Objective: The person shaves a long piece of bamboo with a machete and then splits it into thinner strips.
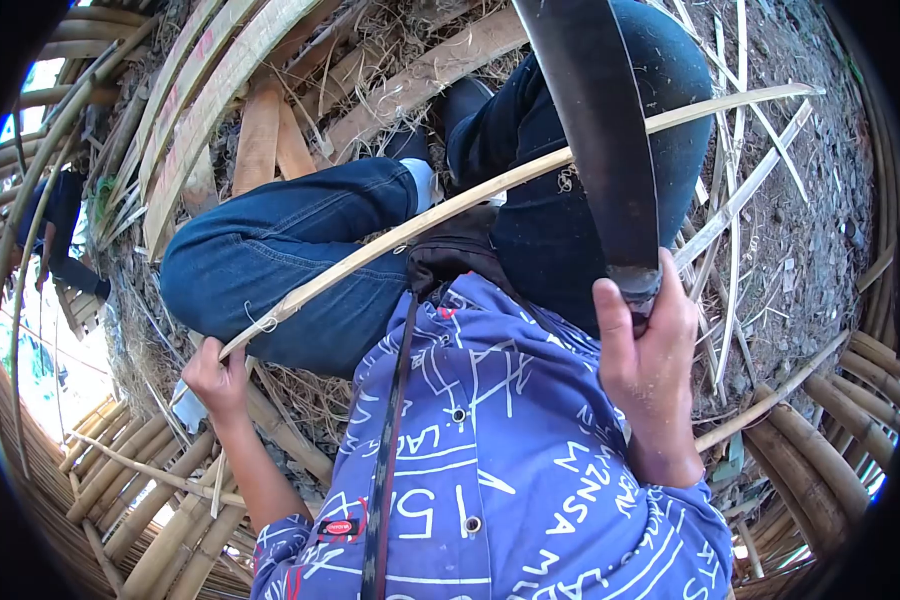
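Note:
My left hand [217, 378] is closed on the near end of a long, pale bamboo strip [400, 238]. The strip runs up and to the right across my lap, over both thighs, its far end beyond my right knee. My right hand [652, 358] grips the handle of a machete [610, 140], whose wide dark blade points up and away. The blade lies over the strip in this view and covers a short part of it. Small curled shavings cling to the strip and to my jeans [290, 215].
Split bamboo slats [210, 100] lean at the upper left. Thin strips [740, 200] and shavings litter the ground on the right. Bamboo poles [805, 455] stand at the lower right, with more poles [160, 490] at the lower left. Another person [62, 235] is at the far left.

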Motion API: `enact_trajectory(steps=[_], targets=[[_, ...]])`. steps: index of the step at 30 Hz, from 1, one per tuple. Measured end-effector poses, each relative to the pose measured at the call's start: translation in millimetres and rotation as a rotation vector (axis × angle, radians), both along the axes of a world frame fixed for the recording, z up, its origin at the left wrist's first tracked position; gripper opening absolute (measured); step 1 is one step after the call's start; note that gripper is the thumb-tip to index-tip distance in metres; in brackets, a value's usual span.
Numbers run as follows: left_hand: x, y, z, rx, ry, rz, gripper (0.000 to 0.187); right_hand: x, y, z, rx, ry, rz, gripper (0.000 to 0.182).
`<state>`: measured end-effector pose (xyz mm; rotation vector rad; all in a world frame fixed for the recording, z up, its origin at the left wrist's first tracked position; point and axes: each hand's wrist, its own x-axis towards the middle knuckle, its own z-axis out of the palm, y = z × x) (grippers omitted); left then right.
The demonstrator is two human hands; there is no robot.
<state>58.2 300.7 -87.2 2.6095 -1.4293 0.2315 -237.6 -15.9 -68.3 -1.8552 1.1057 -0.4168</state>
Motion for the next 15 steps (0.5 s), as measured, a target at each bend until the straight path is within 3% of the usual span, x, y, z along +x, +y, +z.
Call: enact_trajectory(steps=[4,6,7,12,15], targets=[[-6.7,-4.7,-1.4,0.018,-0.003,-0.004,0.037,-3.2,-7.5,6.3,-0.003,0.130,-0.027,0.024],[-7.7,-4.1,-2.9,0.025,-0.048,0.029,0.037,2.1,-0.6,2.5,0.052,0.001,-0.036,0.023],[-8.2,-5.0,-3.0,0.023,-0.051,0.028,0.037,2.9,2.9,0.3,-0.045,-0.014,0.011,0.022],[-11.7,-9.2,-1.9,-0.004,-0.044,0.014,0.035,-1.1,-2.7,9.3,0.088,0.070,0.026,0.024],[-9.6,-6.4,-3.5,0.018,-0.074,0.023,0.035,7.2,8.6,3.6,0.094,-0.022,0.017,0.024]])
